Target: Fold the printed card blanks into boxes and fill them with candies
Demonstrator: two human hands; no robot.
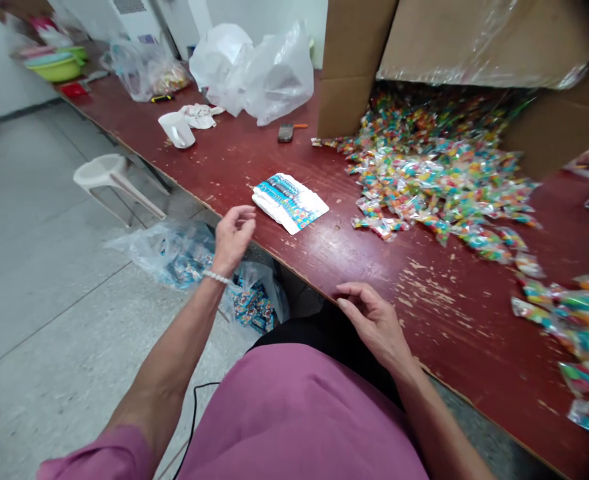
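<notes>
My left hand (234, 235) is just off the table's front edge, its fingers loosely curled and apart with nothing in them. Closest to it is a stack of flat printed pouches (290, 203), white and blue, lying on the dark red table (354, 257). At the same edge, farther right, my right hand (374, 321) has bent fingers and a thumb held apart, and it is likewise bare. A large heap of small clear packets of colourful candy (424, 177) spills from a cardboard box (489, 43) beyond the right hand.
More candy packets (574, 327) lie at the right. Farther back stand a white mug (176, 129), a small dark device (285, 133) and plastic bags (269, 73). On the floor are a white stool (102, 172) and clear bags of blue packets (254, 307).
</notes>
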